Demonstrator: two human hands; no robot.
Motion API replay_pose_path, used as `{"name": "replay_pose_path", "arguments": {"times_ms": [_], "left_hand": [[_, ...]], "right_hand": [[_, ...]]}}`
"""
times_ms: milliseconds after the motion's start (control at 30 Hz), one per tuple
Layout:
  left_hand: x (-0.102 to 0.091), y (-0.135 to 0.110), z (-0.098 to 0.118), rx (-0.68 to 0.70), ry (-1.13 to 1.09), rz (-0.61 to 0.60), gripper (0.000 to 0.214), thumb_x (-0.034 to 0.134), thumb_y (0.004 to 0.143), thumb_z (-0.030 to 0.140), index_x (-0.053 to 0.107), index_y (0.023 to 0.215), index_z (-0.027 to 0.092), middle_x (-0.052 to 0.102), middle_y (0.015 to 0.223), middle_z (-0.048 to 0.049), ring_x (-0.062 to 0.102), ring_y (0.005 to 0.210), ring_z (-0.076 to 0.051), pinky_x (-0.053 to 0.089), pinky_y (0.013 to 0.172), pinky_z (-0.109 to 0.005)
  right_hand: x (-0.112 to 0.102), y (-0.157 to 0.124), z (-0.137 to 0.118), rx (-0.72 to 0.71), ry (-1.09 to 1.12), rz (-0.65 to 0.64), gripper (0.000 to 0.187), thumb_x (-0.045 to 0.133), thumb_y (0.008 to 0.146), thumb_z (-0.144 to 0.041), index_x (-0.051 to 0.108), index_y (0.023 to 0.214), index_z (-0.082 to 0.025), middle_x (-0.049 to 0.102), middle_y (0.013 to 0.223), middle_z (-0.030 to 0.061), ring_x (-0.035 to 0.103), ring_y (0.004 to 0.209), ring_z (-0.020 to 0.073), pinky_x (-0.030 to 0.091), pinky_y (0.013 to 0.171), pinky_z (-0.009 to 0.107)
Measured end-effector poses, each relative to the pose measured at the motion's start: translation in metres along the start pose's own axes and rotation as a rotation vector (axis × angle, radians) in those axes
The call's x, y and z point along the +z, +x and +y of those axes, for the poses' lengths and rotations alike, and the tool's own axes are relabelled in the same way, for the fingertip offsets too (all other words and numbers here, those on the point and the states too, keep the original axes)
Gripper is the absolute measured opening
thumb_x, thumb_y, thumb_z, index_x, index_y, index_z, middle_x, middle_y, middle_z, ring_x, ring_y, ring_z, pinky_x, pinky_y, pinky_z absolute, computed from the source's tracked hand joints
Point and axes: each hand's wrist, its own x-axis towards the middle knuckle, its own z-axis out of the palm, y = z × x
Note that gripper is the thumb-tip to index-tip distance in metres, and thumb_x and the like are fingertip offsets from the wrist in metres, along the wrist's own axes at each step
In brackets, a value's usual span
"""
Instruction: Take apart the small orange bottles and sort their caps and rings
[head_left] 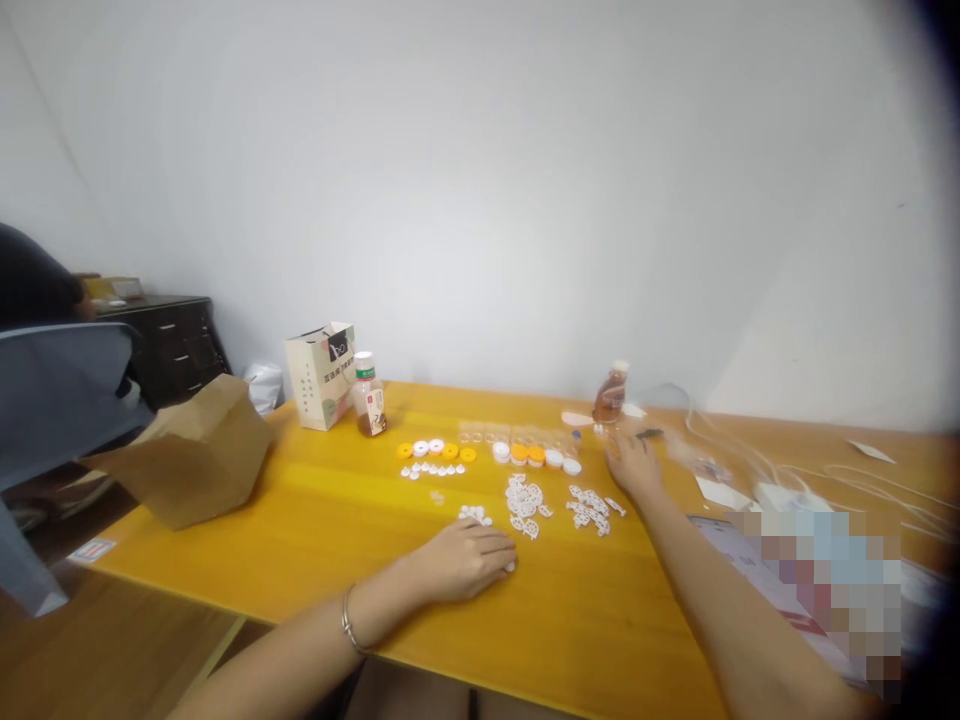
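My left hand (pixel 469 558) rests low over the yellow table, its fingers together and curled down. A small white piece (pixel 511 567) shows at its fingertips; its exact kind is too small to tell. Just beyond that hand lies a cluster of small white round pieces (pixel 475 515). My right hand (pixel 634 465) reaches forward at the right, slightly blurred, fingers stretched out and apart near a small dark item (pixel 649 433). Between the hands are two piles of white openwork plastic pieces, a larger pile (pixel 525 498) and a smaller pile (pixel 589 508).
Behind the piles sit rows of yellow and white rings (pixel 436 450), white and orange round discs (pixel 536 456) and clear rings (pixel 487 437). Bottles (pixel 370 400) (pixel 610 395), a paper box (pixel 321 380), a brown bag (pixel 199 455) and white cables (pixel 757 460) surround them.
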Motion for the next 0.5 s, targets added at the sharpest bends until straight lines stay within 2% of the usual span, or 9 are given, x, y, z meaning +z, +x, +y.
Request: {"name": "replay_pose_path", "arguments": {"times_ms": [133,233,367,500], "left_hand": [[0.004,-0.001,0.0,-0.006,0.041,0.0,0.028,0.031,0.093,0.027,0.057,0.094,0.019,0.065,0.087,-0.0037,0.057,0.088,-0.013,0.039,0.078,-0.025],[0.006,-0.002,0.0,-0.014,0.044,-0.016,0.029,0.031,0.093,0.027,0.058,0.088,0.018,0.064,0.081,-0.0036,0.056,0.083,-0.013,0.037,0.075,-0.025],[0.006,-0.004,0.0,-0.032,0.012,-0.052,0.029,0.031,0.092,0.029,0.058,0.086,0.019,0.063,0.078,-0.0036,0.055,0.08,-0.014,0.037,0.073,-0.026],[0.002,-0.004,-0.001,-0.055,-0.059,-0.052,0.027,0.033,0.091,0.031,0.057,0.087,0.019,0.062,0.079,-0.003,0.055,0.08,-0.014,0.036,0.075,-0.028]], "right_hand": [[-0.005,-0.011,0.002,-0.066,-0.032,0.04,0.036,0.036,0.084,-0.021,0.048,0.117,-0.013,0.054,0.108,0.0158,0.043,0.105,0.0267,0.037,0.083,0.038],[-0.009,-0.021,0.004,-0.102,-0.048,0.048,0.032,0.038,0.084,-0.019,0.052,0.112,-0.012,0.057,0.098,0.0156,0.048,0.096,0.0257,0.038,0.078,0.035],[-0.014,-0.035,0.011,-0.148,-0.054,0.064,0.03,0.039,0.084,-0.021,0.055,0.109,-0.013,0.057,0.093,0.014,0.05,0.089,0.0245,0.039,0.072,0.033],[-0.017,-0.051,0.019,-0.186,-0.038,0.079,0.03,0.039,0.084,-0.021,0.056,0.107,-0.012,0.057,0.089,0.0136,0.051,0.088,0.0245,0.04,0.073,0.032]]}}
